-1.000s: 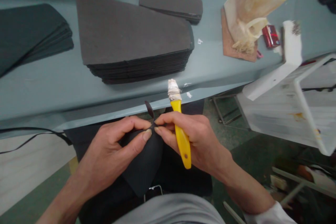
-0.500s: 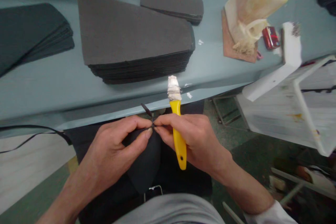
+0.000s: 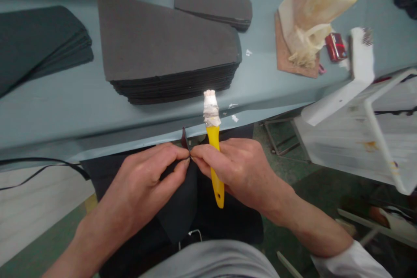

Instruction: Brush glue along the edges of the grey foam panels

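Note:
My left hand (image 3: 143,182) pinches the tip of a black foam piece (image 3: 177,208) that hangs over my lap, below the table's front edge. My right hand (image 3: 237,169) is closed round a yellow-handled brush (image 3: 213,147) whose white glue-caked head points up toward the table. Its thumb and forefinger also pinch a thin dark strip (image 3: 185,140) at the tip of the foam piece. The fingertips of both hands meet there.
On the blue-grey table (image 3: 65,113) lies a thick stack of dark foam pieces (image 3: 169,47), a thinner stack (image 3: 211,0) behind it and another stack (image 3: 39,43) at the left. A glue-crusted pot (image 3: 312,4) and a red lighter (image 3: 335,45) stand at right. A white frame (image 3: 374,126) is beside the table.
The brush has tilted more upright and risen a little. The dark strip between my fingertips has shortened and stands closer to the pinch. Both hands shifted slightly up and left.

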Motion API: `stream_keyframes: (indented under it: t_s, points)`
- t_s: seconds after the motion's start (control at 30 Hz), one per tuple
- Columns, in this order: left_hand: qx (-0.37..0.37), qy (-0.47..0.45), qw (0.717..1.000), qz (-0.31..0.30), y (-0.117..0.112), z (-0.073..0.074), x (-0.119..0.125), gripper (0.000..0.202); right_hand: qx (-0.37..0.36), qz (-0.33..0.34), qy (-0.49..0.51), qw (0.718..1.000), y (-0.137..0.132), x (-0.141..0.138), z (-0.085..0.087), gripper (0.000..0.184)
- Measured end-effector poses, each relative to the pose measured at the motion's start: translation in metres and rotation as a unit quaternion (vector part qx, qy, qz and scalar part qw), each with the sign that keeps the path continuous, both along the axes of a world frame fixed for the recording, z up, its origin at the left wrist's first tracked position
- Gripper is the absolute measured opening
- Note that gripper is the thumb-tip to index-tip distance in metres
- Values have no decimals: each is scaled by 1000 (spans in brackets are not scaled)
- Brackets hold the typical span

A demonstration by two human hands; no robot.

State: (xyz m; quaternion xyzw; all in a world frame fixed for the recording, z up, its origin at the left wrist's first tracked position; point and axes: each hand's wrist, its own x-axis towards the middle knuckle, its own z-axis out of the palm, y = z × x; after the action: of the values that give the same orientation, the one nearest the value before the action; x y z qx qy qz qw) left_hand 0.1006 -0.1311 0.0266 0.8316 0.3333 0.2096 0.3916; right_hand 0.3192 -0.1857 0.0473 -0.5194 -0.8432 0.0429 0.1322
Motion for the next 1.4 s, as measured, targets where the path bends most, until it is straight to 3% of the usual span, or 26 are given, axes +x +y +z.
stream_keyframes:
  t_s: [0.33,0.6,0.73,0.83,1.03,1.23,1.4]
  points:
    - [19,26,999,-25,4,-3,4,22,50,4,-29,998,7,-2,-13,24]
    - [-31,16,999,11,2,-5,4,20,38,-43,20,998,5,-7,-25,26]
    - [-67,7,997,28,0,0,3,20,73,-93,20,993,8,2,-28,23]
    - [-116,-2,991,59,0,4,2,20,60,-116,69,989,8,12,-24,18]
    - [-229,-1,967,113,0,6,-1,23,-62,-85,252,962,-3,5,-11,12]
    - [-252,-19,962,103,-3,5,-8,23,-63,-51,272,959,-5,-2,-8,8]
    - [-205,-14,973,101,-2,7,-5,21,-23,-46,198,979,-7,0,-6,13]
